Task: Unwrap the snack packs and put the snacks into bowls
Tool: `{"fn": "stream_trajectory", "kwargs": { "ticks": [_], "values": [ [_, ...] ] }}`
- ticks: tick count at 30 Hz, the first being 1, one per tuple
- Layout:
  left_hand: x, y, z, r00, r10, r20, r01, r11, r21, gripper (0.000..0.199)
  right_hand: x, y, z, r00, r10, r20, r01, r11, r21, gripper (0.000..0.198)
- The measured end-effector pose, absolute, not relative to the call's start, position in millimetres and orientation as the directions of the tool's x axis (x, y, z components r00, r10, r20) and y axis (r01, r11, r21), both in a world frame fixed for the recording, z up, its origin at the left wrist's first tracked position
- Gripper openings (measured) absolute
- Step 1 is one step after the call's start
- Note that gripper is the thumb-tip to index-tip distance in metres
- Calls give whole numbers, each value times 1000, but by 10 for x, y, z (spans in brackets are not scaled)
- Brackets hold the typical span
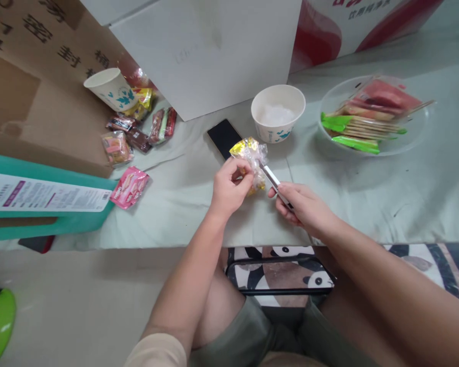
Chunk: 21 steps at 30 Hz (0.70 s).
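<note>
Between finger and thumb, my left hand (233,184) pinches a crinkled clear plastic wrapper (255,152) with shiny gold-yellow ends. My right hand (302,204) is closed around a slim utility knife (274,181) with a light handle and dark edges. The knife's tip points up and left and meets the wrapper; whether it has cut in cannot be made out. Just behind the wrapper lies a dark phone (224,136), partly covered by it. A paper bowl (278,114) with blue-green leaf prints stands beyond my hands, something whitish inside.
A clear plastic bowl (421,133) at the right holds packaged snacks and green-tipped sticks. Toward the left are a tilted paper cup (110,90), several wrapped snacks (139,138) and a pink packet (130,187). Cardboard (19,107) and white boxes (214,56) stand behind. The cloth-covered table ends near my lap.
</note>
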State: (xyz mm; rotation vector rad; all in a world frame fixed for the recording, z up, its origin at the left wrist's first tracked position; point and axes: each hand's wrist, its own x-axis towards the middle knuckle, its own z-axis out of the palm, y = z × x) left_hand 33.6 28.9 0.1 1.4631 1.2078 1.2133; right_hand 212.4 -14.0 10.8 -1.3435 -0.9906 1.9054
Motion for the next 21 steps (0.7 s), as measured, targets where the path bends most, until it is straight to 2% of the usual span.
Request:
{"fn": "stream_trajectory", "kwargs": {
  "ticks": [9,14,16,18,21],
  "values": [
    [310,366,39,-36,987,158,11,-157,987,26,2118,-139,103,-314,796,-518,28,-538,-843,32],
    [199,431,-7,-189,971,146,-105,-168,980,34,2119,-151,110,-353,806,-476,128,-462,-878,39],
    [156,460,-28,-246,961,127,-150,-167,975,35,2177,-125,108,-326,849,-416,219,-360,-907,40],
    [141,472,-56,-269,955,125,-136,-166,977,34,2284,-70,85,-211,931,-300,394,-200,-897,38],
    [185,448,-120,-210,962,174,-41,-186,982,31,2500,38,-13,-18,999,-28,721,-7,-693,30]
  ]
}}
